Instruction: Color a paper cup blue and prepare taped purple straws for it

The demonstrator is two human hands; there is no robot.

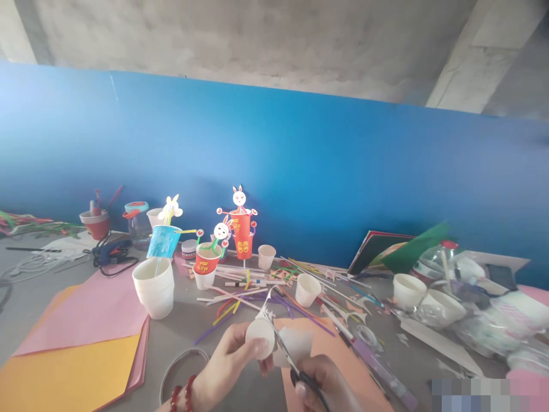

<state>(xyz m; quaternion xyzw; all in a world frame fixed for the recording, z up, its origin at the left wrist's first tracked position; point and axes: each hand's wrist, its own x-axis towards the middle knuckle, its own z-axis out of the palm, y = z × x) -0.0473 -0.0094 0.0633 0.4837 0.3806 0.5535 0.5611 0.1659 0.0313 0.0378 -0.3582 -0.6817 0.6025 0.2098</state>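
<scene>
Between the thumb and fingers of my left hand (pixel 227 360) is a round white paper disc (pixel 259 332). My right hand (pixel 328 380) grips a pair of scissors with black handles (pixel 286 350), its blades pointing up and left beside the disc's right edge. A thin curled paper strip (pixel 266 303) rises near the blade tips; whether it is still joined to the disc I cannot tell. Behind the scissors a white paper piece (pixel 300 341) lies over an orange sheet (pixel 343 366). A roll of tape (pixel 184 357) is on the table left of my left wrist.
Red paper-cup rabbit figures (pixel 208 260) and a blue cup figure (pixel 163 241) stand behind a stack of white cups (pixel 155 294). Coloured sticks (pixel 240 293) are strewn mid-table. Coloured paper (pixel 90 326) lies left, a glue gun (pixel 109 252) behind it; plastic bags (pixel 484 320) crowd the right.
</scene>
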